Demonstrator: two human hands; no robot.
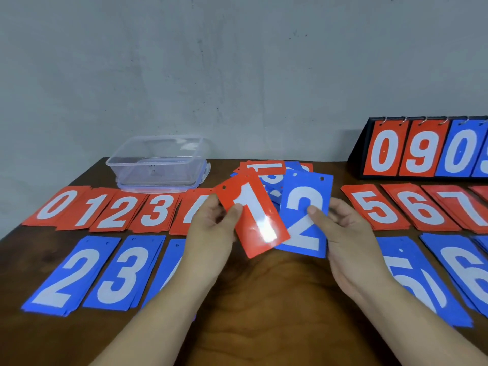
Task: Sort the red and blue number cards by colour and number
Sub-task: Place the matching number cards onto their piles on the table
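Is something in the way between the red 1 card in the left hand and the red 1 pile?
Nothing upright shows. The red 1 card, in the left hand, would pass over the flat red 2 pile, red 3 pile, red 4 pile to the red 1 pile.

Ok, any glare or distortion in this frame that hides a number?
Head view: a glare patch washes out the foot of the red 1 card in the left hand, though the digit reads fine; wide-angle stretch toward the edges; the scoreboard is cropped at right.

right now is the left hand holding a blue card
No, the left hand pinches the red 1 card; the right hand holds the blue 2 card.
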